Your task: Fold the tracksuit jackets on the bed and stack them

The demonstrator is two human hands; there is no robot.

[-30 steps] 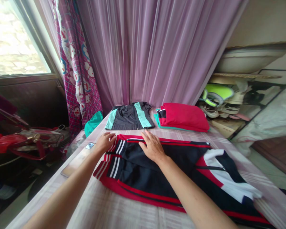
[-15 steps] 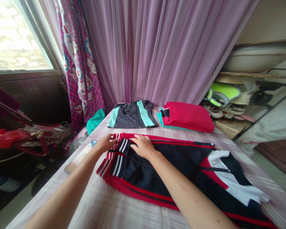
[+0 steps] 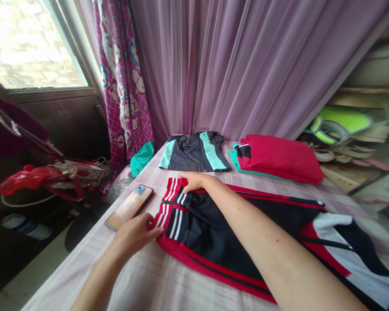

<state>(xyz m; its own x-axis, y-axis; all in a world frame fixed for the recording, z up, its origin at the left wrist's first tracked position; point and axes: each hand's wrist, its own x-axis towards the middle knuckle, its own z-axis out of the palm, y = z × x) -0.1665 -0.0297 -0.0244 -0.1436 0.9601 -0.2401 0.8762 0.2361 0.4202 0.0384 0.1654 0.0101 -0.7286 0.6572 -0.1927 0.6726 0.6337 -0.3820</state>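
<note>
A black, red and white garment (image 3: 214, 220) lies spread on the bed sheet (image 3: 142, 276), its striped ribbed ends pointing left. My left hand (image 3: 139, 232) touches the lower red cuff (image 3: 162, 217), thumb and fingers closed at its edge. Over the upper cuffs, my right hand (image 3: 194, 181) is bent with its fingertips on the cloth beside the red cuff (image 3: 174, 189). The undersides of its fingers are partly hidden. Just left of the cuffs lies a phone (image 3: 129, 207), face down.
Behind are a folded grey and mint garment (image 3: 188, 153) and a folded red stack (image 3: 282, 157). Purple curtains (image 3: 246, 65) hang beyond the bed. A shelf with shoes (image 3: 353, 149) stands right; a red bag (image 3: 29, 179) and a teal cloth (image 3: 141, 159) are left.
My left hand has come down from the upper cuff to the lower one. My right hand has shifted up to the upper cuffs. The view has turned slightly left.
</note>
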